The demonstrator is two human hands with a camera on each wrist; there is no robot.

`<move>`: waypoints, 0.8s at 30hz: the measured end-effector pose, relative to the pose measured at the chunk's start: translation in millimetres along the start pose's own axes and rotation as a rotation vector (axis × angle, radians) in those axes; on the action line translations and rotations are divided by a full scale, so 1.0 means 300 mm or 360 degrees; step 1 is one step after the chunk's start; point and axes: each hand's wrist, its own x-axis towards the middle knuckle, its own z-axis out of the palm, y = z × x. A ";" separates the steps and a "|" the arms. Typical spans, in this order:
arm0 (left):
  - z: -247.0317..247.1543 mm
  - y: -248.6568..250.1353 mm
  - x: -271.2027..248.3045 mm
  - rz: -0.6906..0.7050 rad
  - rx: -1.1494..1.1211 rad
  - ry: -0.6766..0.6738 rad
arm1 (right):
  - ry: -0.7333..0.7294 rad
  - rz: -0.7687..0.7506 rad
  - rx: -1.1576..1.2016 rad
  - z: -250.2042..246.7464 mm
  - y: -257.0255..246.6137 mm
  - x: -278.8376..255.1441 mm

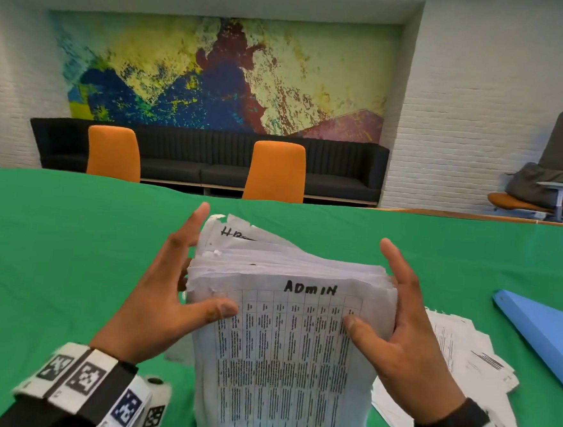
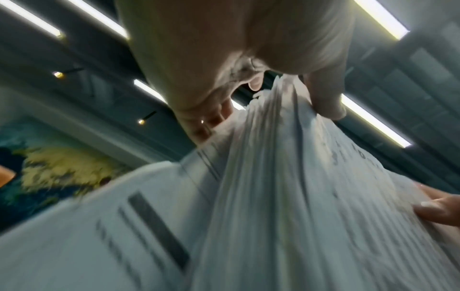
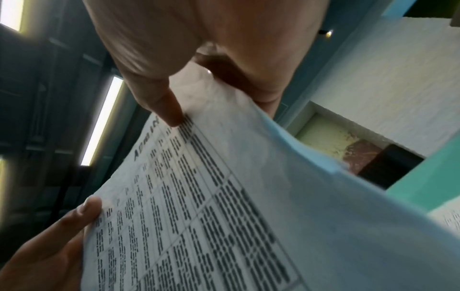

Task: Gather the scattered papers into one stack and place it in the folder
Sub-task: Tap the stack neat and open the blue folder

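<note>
A thick, ragged stack of printed papers (image 1: 284,347) stands tilted above the green table; its front sheet reads "ADMIN" over a printed grid. My left hand (image 1: 182,273) holds the stack's left edge, thumb on the front sheet and fingers along the side and back. My right hand (image 1: 391,294) holds the right edge the same way. The left wrist view shows the left hand (image 2: 248,59) clamping the stack (image 2: 286,196). In the right wrist view the right hand (image 3: 199,59) has its thumb on the front sheet (image 3: 211,196). A blue folder (image 1: 538,334) lies at the right.
More loose papers (image 1: 463,352) lie spread on the green table cover (image 1: 54,247), just right of my right hand and beside the folder. Two orange chairs (image 1: 276,169) stand beyond the table's far edge, in front of a dark sofa (image 1: 184,156).
</note>
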 end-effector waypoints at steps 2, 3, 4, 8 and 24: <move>-0.022 0.011 0.024 0.0048 0.0222 -0.0139 | -0.0050 -0.0011 -0.0087 -0.011 -0.011 0.006; -0.032 0.015 0.037 0.0062 0.0308 -0.0190 | -0.0069 -0.0006 -0.0121 -0.017 -0.013 0.009; -0.041 0.019 0.048 0.0058 0.0370 -0.0226 | -0.0076 -0.0006 -0.0169 -0.023 -0.011 0.013; -0.044 0.025 0.055 -0.0055 0.0246 -0.0205 | -0.0024 -0.0034 -0.0186 -0.028 -0.015 0.016; 0.210 -0.154 -0.109 -0.0486 -0.0750 0.0008 | 0.0250 0.0509 0.0921 0.013 0.126 0.008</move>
